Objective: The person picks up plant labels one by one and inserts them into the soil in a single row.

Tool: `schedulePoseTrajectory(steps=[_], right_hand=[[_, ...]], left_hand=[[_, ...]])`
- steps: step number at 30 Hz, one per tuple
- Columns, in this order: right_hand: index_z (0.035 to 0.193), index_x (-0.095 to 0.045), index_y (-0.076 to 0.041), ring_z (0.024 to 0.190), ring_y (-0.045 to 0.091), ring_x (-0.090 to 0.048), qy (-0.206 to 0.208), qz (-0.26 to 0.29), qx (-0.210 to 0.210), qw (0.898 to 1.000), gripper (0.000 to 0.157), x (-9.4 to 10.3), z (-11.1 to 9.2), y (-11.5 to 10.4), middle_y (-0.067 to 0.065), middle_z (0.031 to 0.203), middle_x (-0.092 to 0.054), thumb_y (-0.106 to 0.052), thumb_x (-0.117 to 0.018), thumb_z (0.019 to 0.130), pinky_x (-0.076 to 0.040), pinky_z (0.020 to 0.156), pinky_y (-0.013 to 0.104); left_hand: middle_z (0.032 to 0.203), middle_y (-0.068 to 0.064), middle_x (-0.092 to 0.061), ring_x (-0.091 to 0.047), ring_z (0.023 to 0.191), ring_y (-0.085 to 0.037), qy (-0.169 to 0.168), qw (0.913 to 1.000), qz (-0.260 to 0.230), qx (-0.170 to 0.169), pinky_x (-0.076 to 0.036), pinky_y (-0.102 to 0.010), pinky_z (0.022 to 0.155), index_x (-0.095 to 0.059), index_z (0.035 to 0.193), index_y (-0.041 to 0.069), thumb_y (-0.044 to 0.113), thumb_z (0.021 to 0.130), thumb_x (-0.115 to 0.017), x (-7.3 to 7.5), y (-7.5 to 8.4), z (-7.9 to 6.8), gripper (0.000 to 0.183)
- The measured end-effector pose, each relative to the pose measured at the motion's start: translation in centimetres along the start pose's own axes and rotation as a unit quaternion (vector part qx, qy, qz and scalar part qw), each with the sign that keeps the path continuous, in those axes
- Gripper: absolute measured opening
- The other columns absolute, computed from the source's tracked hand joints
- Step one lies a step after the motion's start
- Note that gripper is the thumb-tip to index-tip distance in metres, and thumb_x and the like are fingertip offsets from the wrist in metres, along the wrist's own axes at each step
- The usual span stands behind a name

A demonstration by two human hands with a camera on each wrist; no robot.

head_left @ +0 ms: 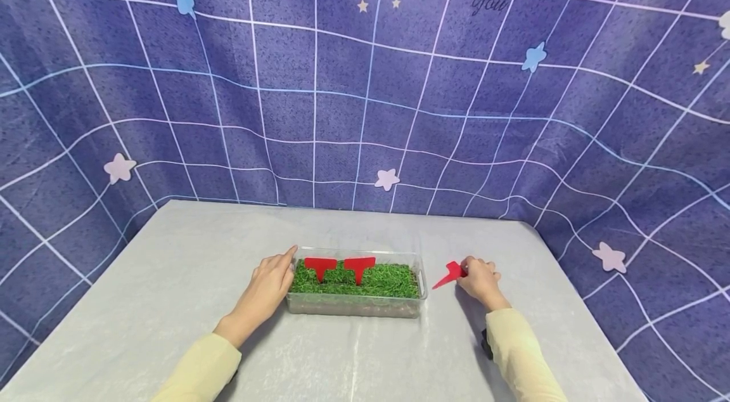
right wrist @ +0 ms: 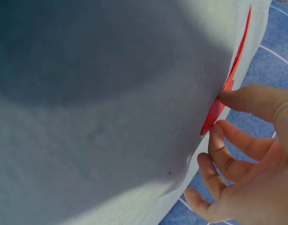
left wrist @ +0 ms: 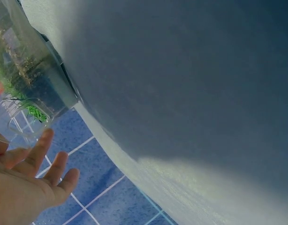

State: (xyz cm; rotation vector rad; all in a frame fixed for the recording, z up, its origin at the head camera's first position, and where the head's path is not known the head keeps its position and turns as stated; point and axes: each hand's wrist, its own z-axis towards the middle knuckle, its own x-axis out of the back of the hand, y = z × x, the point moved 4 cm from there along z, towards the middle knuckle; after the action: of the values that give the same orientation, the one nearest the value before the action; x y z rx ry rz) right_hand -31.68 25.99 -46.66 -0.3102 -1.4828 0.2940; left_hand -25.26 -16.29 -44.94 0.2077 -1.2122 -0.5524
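Note:
A clear plastic box [head_left: 355, 308] of green grass [head_left: 388, 281] over brown soil stands mid-table. Two red T-shaped plant labels stand upright in the grass, a left one [head_left: 320, 264] and a right one [head_left: 359, 265]. My left hand [head_left: 265, 288] rests against the box's left end, fingers extended along its rim; the left wrist view has the same hand [left wrist: 31, 183] beside the clear wall. To the right of the box, my right hand [head_left: 480, 280] pinches the wide end of a third red plant label [head_left: 452, 272]. Its pointed stem [right wrist: 242, 42] extends away from the thumb, low over the tabletop.
A pale grey cloth covers the table [head_left: 228, 243]. Behind and at both sides hangs a blue curtain [head_left: 319, 104] with a white grid, stars and clouds, meeting the table's back edge.

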Motion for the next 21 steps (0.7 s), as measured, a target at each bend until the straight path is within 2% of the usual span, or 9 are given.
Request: schedulePoseTrajectory(steps=[9,21], right_hand=[[0.098,-0.06,0.003,0.092,0.042,-0.044,-0.018,-0.004,-0.007,1.0,0.036,-0.18,0.08,-0.06,0.017,0.089,-0.059,-0.012,-0.07,0.067,-0.033,0.073,0.053],[0.095,-0.062,0.001,0.089,0.039,-0.044,-0.006,-0.007,0.009,1.0,0.034,-0.18,-0.01,-0.06,0.015,0.086,-0.057,-0.012,-0.071,0.065,-0.032,0.072,0.05]], left_hand=[[0.125,-0.015,-0.056,-0.047,0.116,-0.035,-0.001,1.0,0.001,-0.001,-0.035,-0.054,0.097,-0.038,0.138,0.007,0.019,0.095,-0.039,0.05,0.07,0.01,0.044],[0.124,-0.015,-0.056,-0.047,0.116,-0.035,0.002,1.0,0.002,-0.003,-0.035,-0.054,0.097,-0.038,0.138,0.007,0.018,0.095,-0.039,0.01,0.0,0.05,0.045]])
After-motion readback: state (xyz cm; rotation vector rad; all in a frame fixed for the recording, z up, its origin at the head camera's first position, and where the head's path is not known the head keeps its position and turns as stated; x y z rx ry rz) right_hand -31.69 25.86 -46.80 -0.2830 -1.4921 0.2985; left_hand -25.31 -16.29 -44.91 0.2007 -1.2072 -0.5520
